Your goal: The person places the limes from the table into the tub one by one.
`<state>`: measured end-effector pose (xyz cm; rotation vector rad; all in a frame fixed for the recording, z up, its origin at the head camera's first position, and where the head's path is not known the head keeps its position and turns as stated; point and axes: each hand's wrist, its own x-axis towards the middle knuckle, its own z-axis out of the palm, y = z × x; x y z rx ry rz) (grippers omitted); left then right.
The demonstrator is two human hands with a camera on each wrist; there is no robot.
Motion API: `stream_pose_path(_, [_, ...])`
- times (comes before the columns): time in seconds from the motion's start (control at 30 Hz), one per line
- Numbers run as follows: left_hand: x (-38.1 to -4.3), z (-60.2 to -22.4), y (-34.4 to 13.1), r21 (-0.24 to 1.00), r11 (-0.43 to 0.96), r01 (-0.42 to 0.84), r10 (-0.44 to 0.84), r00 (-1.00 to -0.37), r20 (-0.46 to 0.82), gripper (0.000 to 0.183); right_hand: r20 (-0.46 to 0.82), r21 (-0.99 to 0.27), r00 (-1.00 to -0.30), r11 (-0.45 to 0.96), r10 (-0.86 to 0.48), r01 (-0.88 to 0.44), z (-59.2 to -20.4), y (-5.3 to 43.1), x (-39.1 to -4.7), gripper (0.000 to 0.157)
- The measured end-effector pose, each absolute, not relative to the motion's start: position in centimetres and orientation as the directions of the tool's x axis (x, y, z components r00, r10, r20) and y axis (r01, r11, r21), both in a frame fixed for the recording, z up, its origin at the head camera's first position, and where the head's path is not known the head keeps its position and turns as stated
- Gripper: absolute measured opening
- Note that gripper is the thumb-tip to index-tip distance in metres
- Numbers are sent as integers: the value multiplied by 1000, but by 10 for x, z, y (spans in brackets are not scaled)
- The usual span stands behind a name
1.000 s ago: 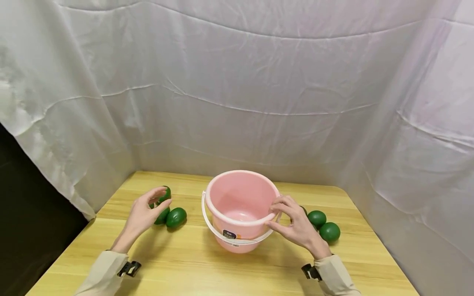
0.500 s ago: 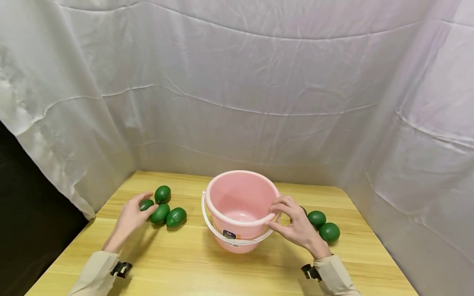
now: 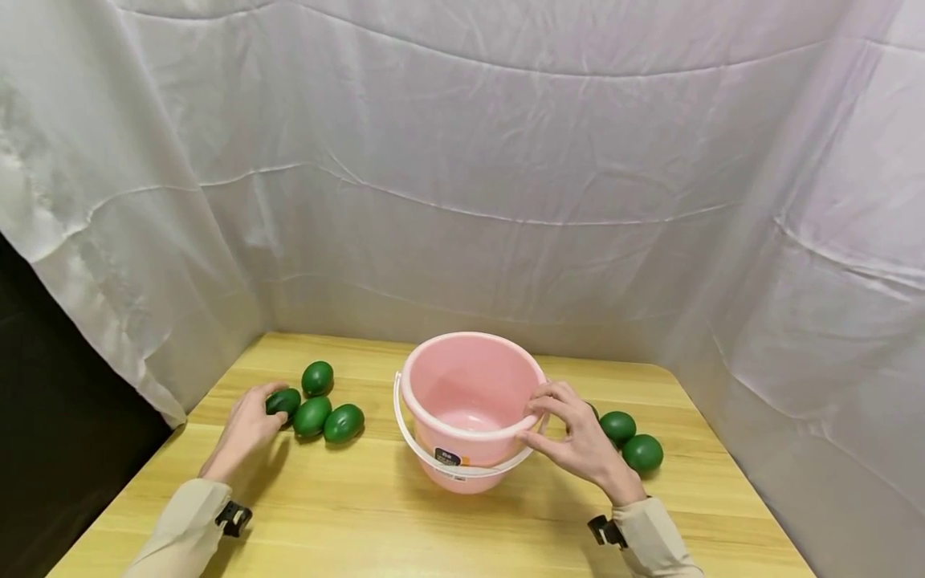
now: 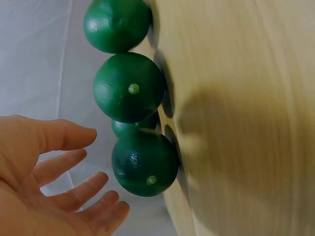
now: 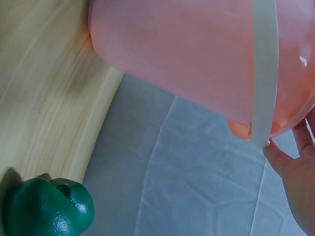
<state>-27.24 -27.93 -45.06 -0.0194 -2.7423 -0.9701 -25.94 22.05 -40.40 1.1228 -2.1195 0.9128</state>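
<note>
The head view shows the left hand (image 3: pixel 248 419), its thumb and fingers apart, just beside the leftmost fruit (image 3: pixel 284 405) of four green ones on the worktop (image 3: pixel 390 522). The right hand (image 3: pixel 574 433) pinches the rim (image 3: pixel 470 435) of the bucket (image 3: pixel 470 377), which stands upright between these and the other fruits (image 3: pixel 642 454).

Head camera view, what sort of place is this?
Probably a small recording booth: wrinkled grey-white fabric curtains hang behind and beside a yellow wood-grain table, and boxy black devices sit at both wrists.
</note>
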Motion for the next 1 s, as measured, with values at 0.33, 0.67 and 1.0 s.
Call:
stream_pose_path(0.33, [-287, -457, -286, 590, 803, 84, -45, -979, 200, 53, 727, -313, -504, 428, -467, -848, -404, 220, -260, 35])
stream_pose_path(0.67, [-297, -467, -292, 589, 806, 62, -63, -980, 189, 47, 721, -332, -523, 436, -455, -836, -395, 214, -249, 35])
stream_pose_path(1.0, [-305, -471, -295, 640, 768, -20, -118, -987, 110, 56, 731, -319, -506, 426, -458, -847, -374, 205, -231, 35])
